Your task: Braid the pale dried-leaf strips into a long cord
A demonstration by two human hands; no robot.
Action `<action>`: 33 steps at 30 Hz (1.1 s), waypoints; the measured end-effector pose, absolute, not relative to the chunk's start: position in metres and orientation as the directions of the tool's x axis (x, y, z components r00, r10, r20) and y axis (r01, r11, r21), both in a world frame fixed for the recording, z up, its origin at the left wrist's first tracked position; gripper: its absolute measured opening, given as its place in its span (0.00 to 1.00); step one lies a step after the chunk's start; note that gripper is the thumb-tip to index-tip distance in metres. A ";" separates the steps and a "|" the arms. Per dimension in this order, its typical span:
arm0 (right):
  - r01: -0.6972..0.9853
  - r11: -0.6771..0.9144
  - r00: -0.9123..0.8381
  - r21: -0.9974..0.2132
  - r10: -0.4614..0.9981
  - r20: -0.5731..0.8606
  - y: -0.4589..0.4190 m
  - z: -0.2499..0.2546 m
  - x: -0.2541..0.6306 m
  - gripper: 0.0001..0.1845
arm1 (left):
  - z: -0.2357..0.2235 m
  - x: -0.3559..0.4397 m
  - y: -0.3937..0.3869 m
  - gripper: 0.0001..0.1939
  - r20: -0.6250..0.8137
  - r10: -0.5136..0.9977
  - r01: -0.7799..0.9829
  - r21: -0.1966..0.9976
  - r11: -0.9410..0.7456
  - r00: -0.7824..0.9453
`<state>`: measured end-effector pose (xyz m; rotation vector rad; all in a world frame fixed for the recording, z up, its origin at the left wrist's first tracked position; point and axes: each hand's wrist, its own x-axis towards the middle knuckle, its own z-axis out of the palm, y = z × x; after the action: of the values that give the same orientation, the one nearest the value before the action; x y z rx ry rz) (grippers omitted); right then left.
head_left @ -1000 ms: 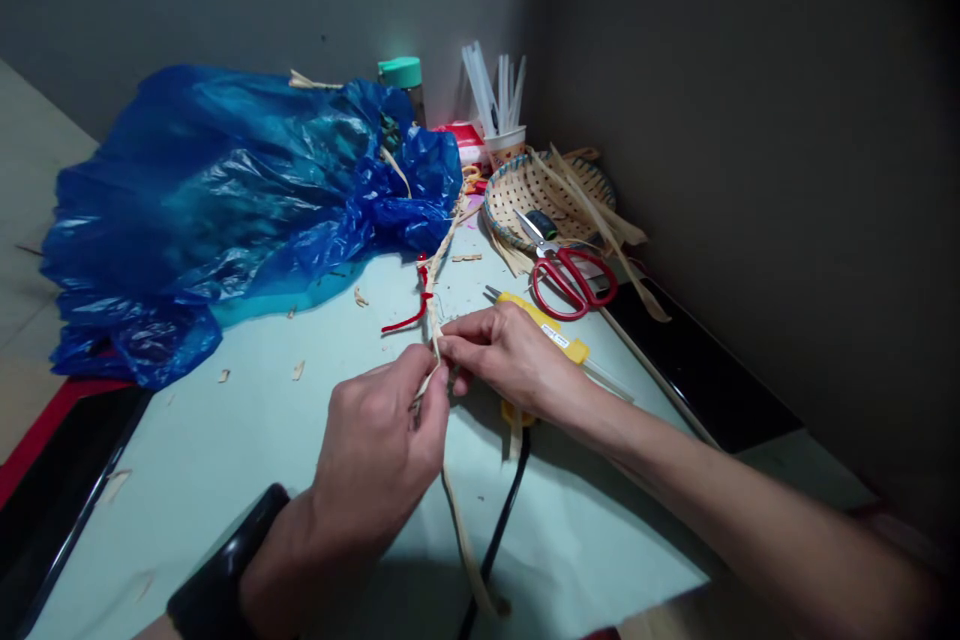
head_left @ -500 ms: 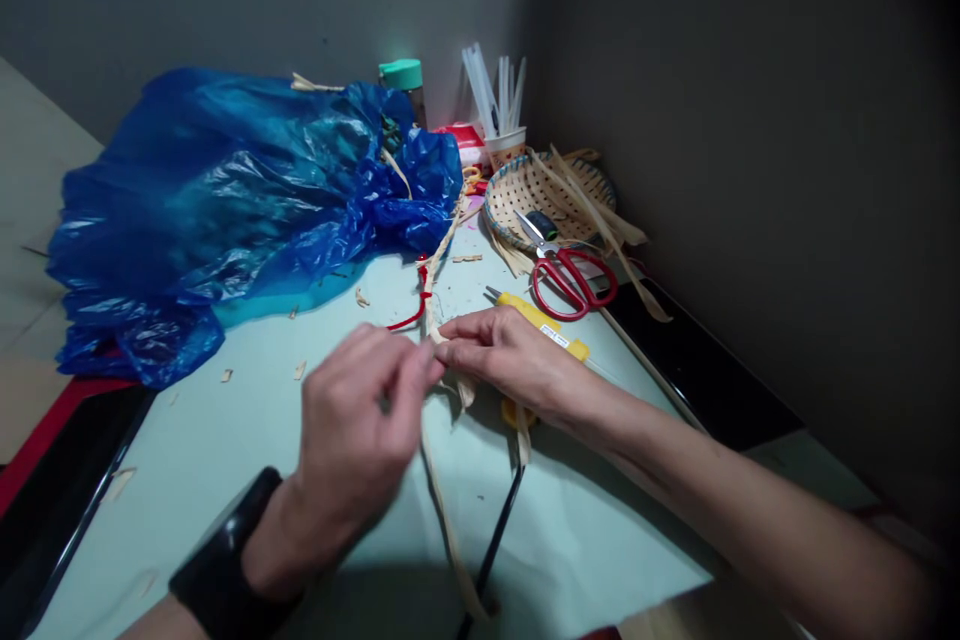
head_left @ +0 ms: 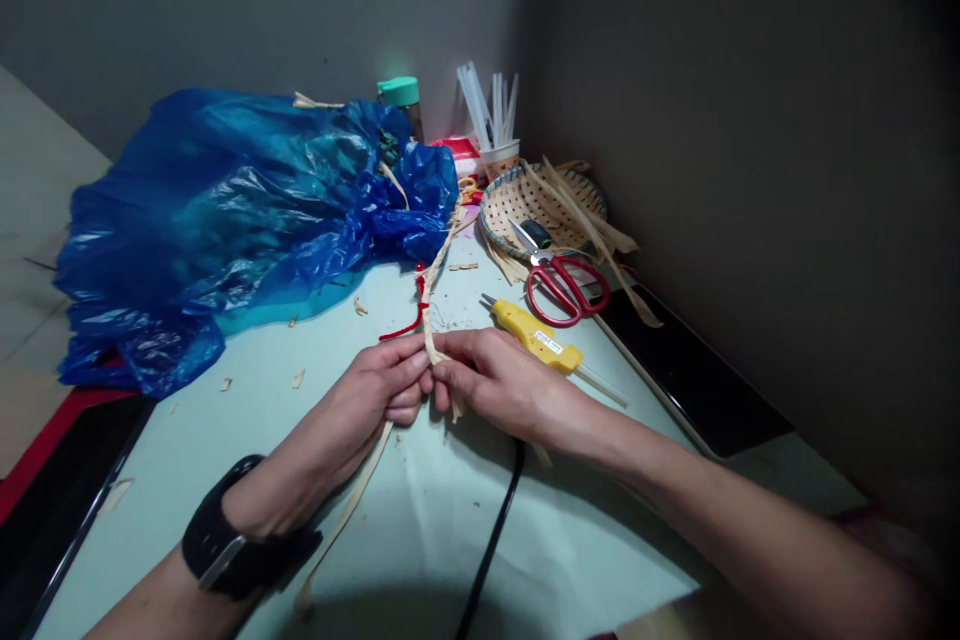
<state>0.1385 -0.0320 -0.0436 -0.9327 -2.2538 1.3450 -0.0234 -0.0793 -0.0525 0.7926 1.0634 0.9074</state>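
Both hands meet at the near end of a pale braid of dried plant strips [head_left: 438, 272] that runs away over the table. My left hand [head_left: 386, 382] pinches a strip at the braid's left, and its loose tail [head_left: 346, 512] hangs down toward me. From the right, my right hand [head_left: 491, 375] grips the braid's end between thumb and fingers, with a short strip end poking out below. A red cord [head_left: 405, 328] is tied round the braid just beyond the fingertips. Where the strips cross is partly hidden by the fingers.
A yellow glue gun [head_left: 536, 335] and red-handled scissors [head_left: 562, 288] lie to the right, before a woven basket [head_left: 499, 205] holding strips. A blue plastic bag [head_left: 247, 210] fills the left back. Behind stand a cup of glue sticks [head_left: 501, 156] and a green-lidded bottle [head_left: 400, 92]. A black cable [head_left: 491, 535] runs nearby.
My left hand has lowered and turned, its fingers now against the braid beside my right hand. The loose strip tail has swung to the left. My right hand stays at the braid's end.
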 end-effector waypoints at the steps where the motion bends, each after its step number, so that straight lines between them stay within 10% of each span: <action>1: 0.383 0.367 -0.722 -0.847 0.692 -0.027 -0.033 -0.043 0.139 0.13 | -0.053 -0.023 -0.079 0.07 -0.382 0.904 -0.229 0.879 0.419 0.190; 20: 0.602 0.543 -0.667 -0.585 0.745 0.006 -0.031 -0.020 0.153 0.21 | -0.055 -0.020 -0.082 0.12 -0.354 0.934 -0.164 0.925 0.343 -0.045; 25: 0.967 0.201 -0.137 -0.159 0.929 0.344 0.019 -0.003 0.190 0.16 | -0.054 -0.020 -0.082 0.10 -0.360 0.932 -0.203 0.917 0.345 -0.042; 33: 1.000 0.029 -0.030 0.009 0.978 0.205 0.053 -0.024 0.217 0.14 | -0.053 -0.023 -0.082 0.11 -0.360 0.933 -0.282 0.895 0.345 -0.003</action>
<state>0.2174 0.0532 -0.0239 -2.0831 -2.1462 -0.2257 -0.0230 -0.0817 -0.0526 0.7143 1.1915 1.0972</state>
